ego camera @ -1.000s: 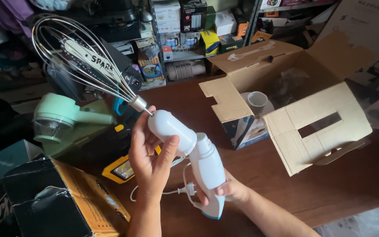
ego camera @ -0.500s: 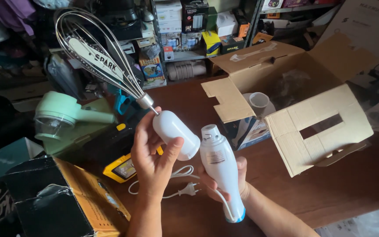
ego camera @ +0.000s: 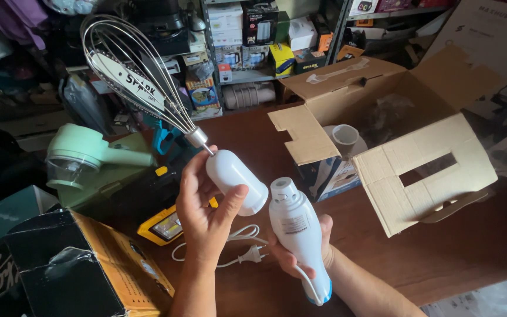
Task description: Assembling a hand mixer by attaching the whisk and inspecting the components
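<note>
From my remote seat I see that the whisk attachment (ego camera: 230, 179) has come off the white motor body (ego camera: 299, 235); a second ago the two were joined as one unit, half a second ago they had just parted, and now a clear gap lies between them, so the separation looks complete. My left hand (ego camera: 206, 220) has its fingers (ego camera: 230, 202) wrapped shut round the whisk's white collar, wires pointing up and left. To its right, my right hand (ego camera: 306, 249) closes underneath the motor body, coupling end up, its cord and plug (ego camera: 253, 255) trailing onto the table (ego camera: 441, 258).
</note>
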